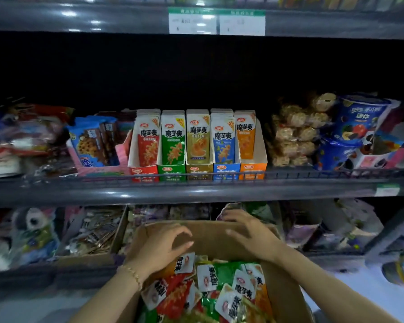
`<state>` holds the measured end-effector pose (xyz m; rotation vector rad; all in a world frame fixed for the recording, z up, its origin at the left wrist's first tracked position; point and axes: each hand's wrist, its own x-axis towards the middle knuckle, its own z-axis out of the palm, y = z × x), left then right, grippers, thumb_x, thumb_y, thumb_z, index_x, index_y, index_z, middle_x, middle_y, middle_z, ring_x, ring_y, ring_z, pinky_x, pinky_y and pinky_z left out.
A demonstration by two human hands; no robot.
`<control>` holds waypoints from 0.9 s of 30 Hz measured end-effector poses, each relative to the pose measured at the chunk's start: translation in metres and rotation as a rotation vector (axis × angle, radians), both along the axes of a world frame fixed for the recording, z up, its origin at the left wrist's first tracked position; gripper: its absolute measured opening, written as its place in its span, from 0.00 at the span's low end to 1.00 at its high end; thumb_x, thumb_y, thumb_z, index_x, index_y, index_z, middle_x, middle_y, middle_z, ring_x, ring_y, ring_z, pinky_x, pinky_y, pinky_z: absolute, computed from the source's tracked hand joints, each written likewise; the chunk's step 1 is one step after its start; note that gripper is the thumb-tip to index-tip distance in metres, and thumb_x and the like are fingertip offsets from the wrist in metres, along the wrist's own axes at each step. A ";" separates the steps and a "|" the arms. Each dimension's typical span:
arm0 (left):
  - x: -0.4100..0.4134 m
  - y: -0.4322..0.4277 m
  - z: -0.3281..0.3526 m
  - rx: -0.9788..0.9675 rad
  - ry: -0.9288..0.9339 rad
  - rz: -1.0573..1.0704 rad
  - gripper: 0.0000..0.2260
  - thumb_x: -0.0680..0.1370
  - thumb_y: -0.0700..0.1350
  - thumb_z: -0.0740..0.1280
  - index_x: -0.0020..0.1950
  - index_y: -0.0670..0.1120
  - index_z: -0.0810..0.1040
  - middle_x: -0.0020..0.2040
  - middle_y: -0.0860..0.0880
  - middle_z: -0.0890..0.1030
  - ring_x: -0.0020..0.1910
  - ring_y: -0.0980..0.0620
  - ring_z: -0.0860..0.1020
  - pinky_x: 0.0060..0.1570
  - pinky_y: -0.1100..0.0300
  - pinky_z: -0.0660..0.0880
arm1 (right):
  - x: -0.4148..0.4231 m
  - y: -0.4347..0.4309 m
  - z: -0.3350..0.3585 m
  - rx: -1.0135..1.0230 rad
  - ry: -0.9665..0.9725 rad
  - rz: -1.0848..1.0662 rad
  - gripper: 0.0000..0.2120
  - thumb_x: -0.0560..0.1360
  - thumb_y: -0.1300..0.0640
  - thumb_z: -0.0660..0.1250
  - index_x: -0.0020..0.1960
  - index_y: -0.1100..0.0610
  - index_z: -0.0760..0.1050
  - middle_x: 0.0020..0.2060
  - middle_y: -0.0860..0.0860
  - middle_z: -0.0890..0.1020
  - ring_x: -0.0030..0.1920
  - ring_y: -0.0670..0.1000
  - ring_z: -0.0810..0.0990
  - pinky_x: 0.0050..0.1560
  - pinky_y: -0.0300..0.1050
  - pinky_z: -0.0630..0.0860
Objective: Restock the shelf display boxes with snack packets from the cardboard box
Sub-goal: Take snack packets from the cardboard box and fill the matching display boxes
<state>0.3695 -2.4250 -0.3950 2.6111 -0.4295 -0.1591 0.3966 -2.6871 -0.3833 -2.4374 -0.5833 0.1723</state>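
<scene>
Where dim light falls on a shop's dark metal shelving, the middle shelf (126,192) carries five display boxes (198,170) side by side behind a low wire rail (289,174). From left to right they are red, green, gold, blue and orange, and each holds upright packets in its own colour (the front packets stand well above the box fronts). To their left a pink tray (98,170) holds blue cookie packs (89,141). To their right sit stacked clear bags of round biscuits (294,134), then blue snack cups (359,117). Two white price tags (216,23) are fixed to the edge of the shelf above.

Near the camera, below the middle shelf, an open cardboard box (210,238) is heaped with loose snack packets (219,287) in red, green and orange, lying at all angles. The person's hands are apart and hold nothing. The left hand (159,249), a thin bracelet (132,273) at its wrist, hangs with loosely bent fingers over the far left of the heap. The right hand (252,241) lies with fingers spread on the box's far wall, fingertips at its rim.

On the lower shelf, left of the box, an open carton (117,231) holds small sachets. More bagged goods, too blurred to make out, lie to the right.
</scene>
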 end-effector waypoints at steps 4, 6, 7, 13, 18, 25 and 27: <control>-0.014 0.004 -0.045 -0.015 0.146 0.059 0.13 0.77 0.58 0.62 0.59 0.57 0.74 0.59 0.58 0.74 0.54 0.63 0.73 0.52 0.69 0.70 | -0.020 0.012 -0.048 -0.038 0.148 -0.047 0.19 0.77 0.45 0.63 0.67 0.45 0.69 0.69 0.42 0.68 0.69 0.43 0.66 0.72 0.43 0.62; -0.019 0.004 -0.065 -0.001 0.199 0.087 0.14 0.78 0.59 0.61 0.61 0.56 0.73 0.61 0.57 0.74 0.57 0.60 0.73 0.57 0.62 0.71 | -0.025 0.011 -0.069 -0.091 0.238 -0.057 0.19 0.77 0.48 0.65 0.67 0.48 0.69 0.68 0.44 0.69 0.69 0.44 0.66 0.70 0.39 0.61; -0.024 0.003 -0.074 0.021 0.227 0.093 0.16 0.78 0.59 0.61 0.64 0.56 0.72 0.64 0.56 0.73 0.60 0.58 0.72 0.61 0.60 0.69 | -0.026 0.009 -0.078 -0.101 0.294 -0.076 0.20 0.76 0.50 0.66 0.67 0.50 0.69 0.67 0.46 0.69 0.68 0.46 0.67 0.68 0.38 0.61; -0.036 0.007 -0.104 0.069 0.437 0.115 0.27 0.78 0.62 0.58 0.74 0.53 0.61 0.74 0.53 0.64 0.70 0.52 0.66 0.68 0.55 0.66 | -0.037 -0.002 -0.126 -0.350 0.569 -0.246 0.52 0.64 0.40 0.75 0.77 0.53 0.49 0.76 0.52 0.52 0.76 0.55 0.52 0.74 0.50 0.55; -0.038 0.001 -0.110 0.032 0.445 0.132 0.28 0.78 0.61 0.58 0.75 0.50 0.59 0.74 0.50 0.64 0.69 0.51 0.69 0.66 0.57 0.68 | -0.042 -0.002 -0.140 -0.593 0.521 -0.235 0.58 0.62 0.37 0.75 0.77 0.56 0.44 0.77 0.56 0.47 0.76 0.58 0.47 0.75 0.52 0.53; -0.040 0.002 -0.106 -0.014 0.445 0.142 0.28 0.79 0.59 0.60 0.75 0.49 0.60 0.73 0.50 0.65 0.68 0.51 0.69 0.66 0.57 0.68 | -0.039 -0.005 -0.142 -0.166 0.456 -0.377 0.18 0.66 0.62 0.75 0.34 0.51 0.66 0.32 0.46 0.73 0.34 0.46 0.73 0.38 0.41 0.71; -0.041 0.003 -0.105 -0.025 0.452 0.139 0.27 0.78 0.59 0.60 0.74 0.49 0.61 0.72 0.50 0.66 0.67 0.51 0.69 0.67 0.56 0.68 | -0.039 -0.005 -0.138 -0.120 0.515 -0.357 0.17 0.66 0.60 0.77 0.44 0.52 0.70 0.38 0.47 0.76 0.41 0.47 0.76 0.47 0.44 0.75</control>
